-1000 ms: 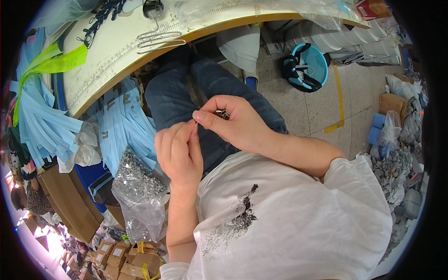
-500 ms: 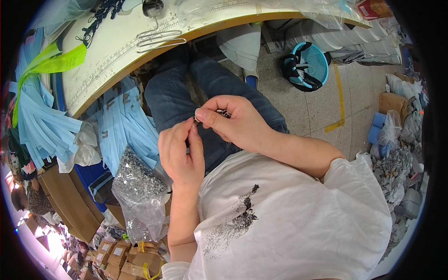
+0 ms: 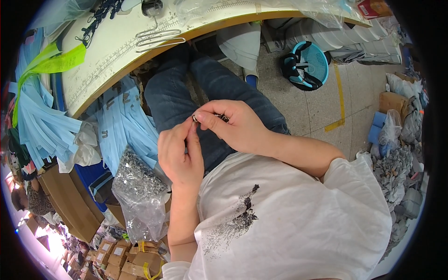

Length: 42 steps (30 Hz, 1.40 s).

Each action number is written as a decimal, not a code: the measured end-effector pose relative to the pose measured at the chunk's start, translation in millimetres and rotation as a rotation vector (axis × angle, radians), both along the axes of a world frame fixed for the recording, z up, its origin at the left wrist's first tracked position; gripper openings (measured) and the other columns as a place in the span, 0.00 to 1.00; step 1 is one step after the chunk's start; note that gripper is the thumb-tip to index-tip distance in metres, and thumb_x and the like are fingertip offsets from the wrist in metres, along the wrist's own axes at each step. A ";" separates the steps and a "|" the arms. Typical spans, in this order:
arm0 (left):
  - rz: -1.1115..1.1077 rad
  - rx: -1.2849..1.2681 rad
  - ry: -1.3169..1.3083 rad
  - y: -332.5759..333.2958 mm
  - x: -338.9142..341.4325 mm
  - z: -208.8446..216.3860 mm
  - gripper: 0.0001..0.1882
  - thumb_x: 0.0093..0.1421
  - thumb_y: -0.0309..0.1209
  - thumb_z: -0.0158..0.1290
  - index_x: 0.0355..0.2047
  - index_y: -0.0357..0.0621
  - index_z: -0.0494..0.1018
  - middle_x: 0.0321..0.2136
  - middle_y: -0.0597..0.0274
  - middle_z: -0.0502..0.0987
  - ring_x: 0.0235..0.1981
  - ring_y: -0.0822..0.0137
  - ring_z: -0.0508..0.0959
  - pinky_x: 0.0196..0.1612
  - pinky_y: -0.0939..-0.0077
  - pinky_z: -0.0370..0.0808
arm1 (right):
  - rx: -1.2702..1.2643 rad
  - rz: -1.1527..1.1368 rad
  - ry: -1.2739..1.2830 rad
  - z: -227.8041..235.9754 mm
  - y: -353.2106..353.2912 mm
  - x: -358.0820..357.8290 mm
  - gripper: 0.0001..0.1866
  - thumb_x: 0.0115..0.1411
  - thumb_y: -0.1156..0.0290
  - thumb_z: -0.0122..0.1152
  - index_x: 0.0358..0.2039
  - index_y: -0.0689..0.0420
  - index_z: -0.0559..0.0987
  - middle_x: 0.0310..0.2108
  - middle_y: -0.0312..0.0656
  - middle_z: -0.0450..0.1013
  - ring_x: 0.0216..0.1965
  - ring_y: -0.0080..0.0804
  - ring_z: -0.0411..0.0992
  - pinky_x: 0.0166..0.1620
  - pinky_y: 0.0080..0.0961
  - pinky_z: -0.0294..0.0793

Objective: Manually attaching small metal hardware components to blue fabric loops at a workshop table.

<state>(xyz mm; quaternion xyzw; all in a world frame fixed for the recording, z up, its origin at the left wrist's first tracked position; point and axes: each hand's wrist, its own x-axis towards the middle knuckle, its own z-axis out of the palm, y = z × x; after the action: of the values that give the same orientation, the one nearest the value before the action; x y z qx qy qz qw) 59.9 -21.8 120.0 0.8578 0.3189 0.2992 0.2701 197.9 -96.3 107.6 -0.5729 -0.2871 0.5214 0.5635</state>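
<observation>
Above my lap, my left hand (image 3: 179,151) and my right hand (image 3: 240,128) meet at the fingertips. Between them they pinch a tiny shiny metal piece (image 3: 195,119), too small to name more exactly. More small metal pieces (image 3: 222,117) show inside the curled fingers of my right hand. Left of my legs hang light blue straps (image 3: 123,126), several with small dark metallic pieces on them. Just below those straps sits a clear plastic bag (image 3: 137,184) filled with small silvery pieces.
A pale worktable (image 3: 100,56) with ruler markings curves across the top, bearing a bent wire rack (image 3: 161,39). Another bundle of blue straps (image 3: 44,112) hangs at its left end. On the floor stands a turquoise basket (image 3: 315,65). Cardboard boxes (image 3: 119,254) lie lower left.
Both hands stay together above my lap, with the fingertips shifted very slightly. My right hand has tilted a little and sits slightly lower.
</observation>
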 end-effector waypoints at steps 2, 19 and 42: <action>-0.018 -0.003 0.022 1.0 -0.8 1.3 0.08 0.55 0.16 0.57 0.36 0.36 0.78 0.29 0.58 0.80 0.28 0.64 0.76 0.33 0.76 0.72 | 0.017 0.008 -0.041 -1.8 -0.1 1.0 0.12 0.66 0.67 0.55 0.41 0.63 0.79 0.32 0.35 0.77 0.35 0.17 0.72 0.39 0.16 0.73; -0.020 -0.429 -0.230 -1.5 -6.4 -2.4 0.10 0.50 0.15 0.58 0.34 0.35 0.74 0.33 0.56 0.79 0.32 0.70 0.76 0.35 0.81 0.71 | -0.031 -0.007 -0.163 -5.9 -1.0 7.2 0.10 0.67 0.67 0.53 0.37 0.62 0.76 0.26 0.30 0.71 0.27 0.13 0.65 0.31 0.13 0.67; -0.020 -0.735 -0.248 1.1 -6.9 -8.4 0.08 0.63 0.23 0.53 0.42 0.34 0.75 0.34 0.65 0.74 0.30 0.79 0.71 0.33 0.88 0.67 | 0.100 0.005 -0.178 2.6 -2.2 10.4 0.09 0.65 0.69 0.56 0.38 0.62 0.77 0.31 0.35 0.75 0.33 0.17 0.70 0.37 0.16 0.71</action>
<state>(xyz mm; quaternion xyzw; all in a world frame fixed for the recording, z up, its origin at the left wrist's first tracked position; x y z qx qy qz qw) 53.0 -20.7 111.6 0.6642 0.3614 0.2637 0.5990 208.3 -98.4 110.2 -0.5874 -0.3632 0.4546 0.5625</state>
